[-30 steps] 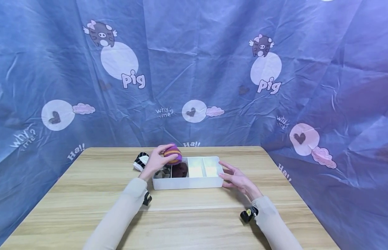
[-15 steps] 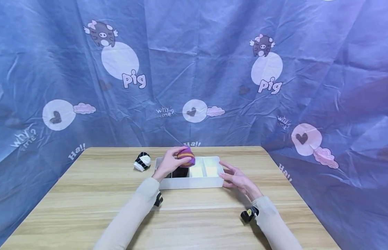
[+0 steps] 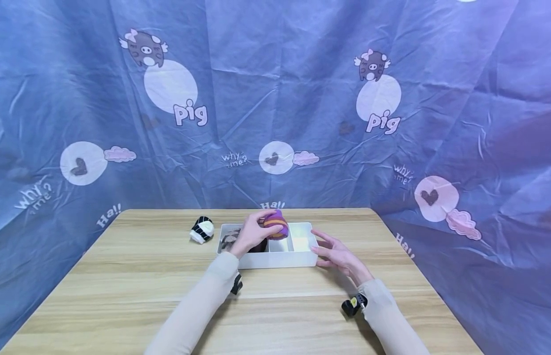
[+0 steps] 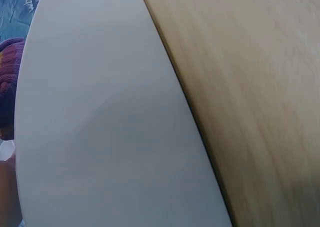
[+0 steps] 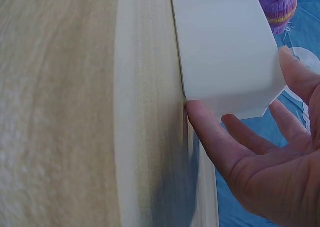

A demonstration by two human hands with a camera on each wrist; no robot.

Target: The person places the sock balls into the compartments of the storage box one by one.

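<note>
My left hand (image 3: 254,230) pinches a rolled purple sock with orange stripes (image 3: 276,226) over the third compartment from the left of a white divided box (image 3: 275,260). The leftmost compartment holds a grey-brown rolled sock (image 3: 229,237); a dark brown one (image 3: 260,245), partly covered by the left hand, lies in the second. At the box's right end, my right hand (image 3: 339,254) rests spread, relaxed fingertips against the end wall. The right wrist view shows a fingertip (image 5: 195,109) at the box's lower corner. In the left wrist view, the box wall covers much of the frame.
A black and white rolled sock (image 3: 202,230) lies on the wooden table (image 3: 275,315) left of the box. Behind the table hangs a blue printed curtain (image 3: 239,98), which also runs along the right side.
My left hand has carried the purple striped sock rightward from above the left compartments to the third one. The right hand stays at the box's end.
</note>
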